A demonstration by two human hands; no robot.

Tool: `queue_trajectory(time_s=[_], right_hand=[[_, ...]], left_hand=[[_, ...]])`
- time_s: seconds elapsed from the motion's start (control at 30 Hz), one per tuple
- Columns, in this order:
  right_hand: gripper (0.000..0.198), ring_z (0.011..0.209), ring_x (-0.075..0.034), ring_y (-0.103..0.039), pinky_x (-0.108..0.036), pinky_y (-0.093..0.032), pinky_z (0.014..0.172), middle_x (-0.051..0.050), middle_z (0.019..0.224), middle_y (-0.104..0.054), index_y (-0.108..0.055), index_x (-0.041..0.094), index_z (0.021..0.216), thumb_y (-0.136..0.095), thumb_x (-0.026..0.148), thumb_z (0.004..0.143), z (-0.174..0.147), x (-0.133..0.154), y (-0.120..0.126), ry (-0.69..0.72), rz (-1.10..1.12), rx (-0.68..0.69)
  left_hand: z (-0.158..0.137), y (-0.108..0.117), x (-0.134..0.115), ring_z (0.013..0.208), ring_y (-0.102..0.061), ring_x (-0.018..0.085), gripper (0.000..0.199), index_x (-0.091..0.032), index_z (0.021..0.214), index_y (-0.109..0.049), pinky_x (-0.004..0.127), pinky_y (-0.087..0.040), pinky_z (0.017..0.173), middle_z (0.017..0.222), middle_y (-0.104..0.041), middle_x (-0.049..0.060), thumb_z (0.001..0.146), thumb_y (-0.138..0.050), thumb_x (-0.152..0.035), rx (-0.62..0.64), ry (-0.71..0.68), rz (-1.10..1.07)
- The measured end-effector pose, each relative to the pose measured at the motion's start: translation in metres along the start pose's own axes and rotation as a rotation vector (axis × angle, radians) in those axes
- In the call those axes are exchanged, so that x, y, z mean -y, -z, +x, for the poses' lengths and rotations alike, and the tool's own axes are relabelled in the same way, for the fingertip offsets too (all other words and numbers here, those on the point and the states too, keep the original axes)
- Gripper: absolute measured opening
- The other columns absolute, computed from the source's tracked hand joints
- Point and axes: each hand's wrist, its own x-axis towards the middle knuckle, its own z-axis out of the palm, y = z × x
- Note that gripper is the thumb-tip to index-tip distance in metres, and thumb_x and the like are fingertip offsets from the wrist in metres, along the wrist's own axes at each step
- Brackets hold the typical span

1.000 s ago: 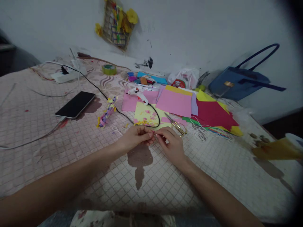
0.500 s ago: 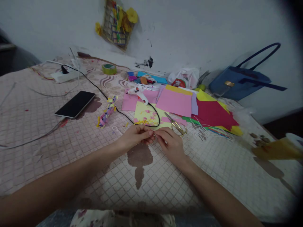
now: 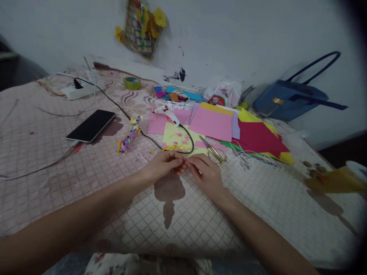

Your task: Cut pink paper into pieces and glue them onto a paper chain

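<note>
My left hand (image 3: 169,162) and my right hand (image 3: 207,173) meet over the table, fingertips almost touching. Between them they pinch a small pink piece (image 3: 185,160), mostly covered by the fingers; it looks like paper, though it is too small to be sure. Just beyond the hands lies a pale yellow sheet (image 3: 169,133) scattered with pink and yellow paper scraps. Gold-handled scissors (image 3: 216,153) lie beside my right hand. A white glue gun (image 3: 171,115) rests on the paper behind, its black cord looping toward my hands.
A curled paper decoration (image 3: 130,134) and a tablet (image 3: 91,126) lie to the left. White string (image 3: 243,158), coloured paper (image 3: 258,137) and a blue bag (image 3: 289,100) are on the right, with a cup of yellow drink (image 3: 335,180). Green tape (image 3: 132,83) and a power strip (image 3: 80,91) sit behind.
The fingertips have shifted slightly, and more pink shows between them now. Both hands stay in nearly the same place; nothing else has moved.
</note>
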Motion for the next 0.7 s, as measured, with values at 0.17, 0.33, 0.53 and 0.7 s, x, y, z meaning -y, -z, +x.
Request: queue_trajectory(time_s=[0.17, 0.33, 0.53, 0.7], right_hand=[[0.019, 0.084, -0.016, -0.059, -0.03, -0.051, 0.072, -0.007, 0.09, -0.062, -0.062, 0.02, 0.095, -0.046, 0.015, 0.086, 0.0, 0.001, 0.001, -0.005, 0.006, -0.004], [0.019, 0.084, -0.016, -0.059, -0.029, -0.051, 0.072, -0.007, 0.09, -0.062, -0.062, 0.019, 0.094, -0.045, 0.016, 0.086, 0.0, 0.0, 0.001, -0.001, 0.002, 0.005], [0.016, 0.081, -0.015, -0.058, -0.028, -0.05, 0.07, -0.006, 0.088, -0.062, -0.061, 0.02, 0.093, -0.048, 0.017, 0.084, 0.002, 0.006, 0.001, -0.087, 0.128, -0.002], [0.012, 0.072, -0.014, -0.057, -0.025, -0.048, 0.059, -0.004, 0.083, -0.06, -0.06, 0.019, 0.087, -0.049, 0.021, 0.083, 0.004, 0.012, 0.001, -0.283, 0.291, 0.022]], left_hand=[[0.0, 0.001, 0.0, 0.063, -0.058, 0.009, 0.018, -0.009, 0.079, -0.059, 0.021, -0.045, 0.061, 0.071, -0.064, 0.004, 0.077, -0.06, -0.027, 0.01, -0.024, 0.049], [-0.001, 0.0, -0.001, 0.062, -0.058, 0.009, 0.017, -0.01, 0.078, -0.059, 0.021, -0.045, 0.061, 0.069, -0.063, 0.004, 0.078, -0.059, -0.027, -0.012, -0.005, 0.06], [0.001, 0.003, 0.002, 0.063, -0.058, 0.009, 0.016, -0.011, 0.079, -0.058, 0.023, -0.045, 0.062, 0.07, -0.063, 0.003, 0.078, -0.057, -0.027, -0.004, -0.067, 0.177], [-0.003, 0.003, 0.005, 0.068, -0.057, 0.012, 0.015, -0.014, 0.08, -0.059, 0.023, -0.045, 0.065, 0.072, -0.06, 0.002, 0.081, -0.052, -0.027, -0.034, -0.299, 0.49]])
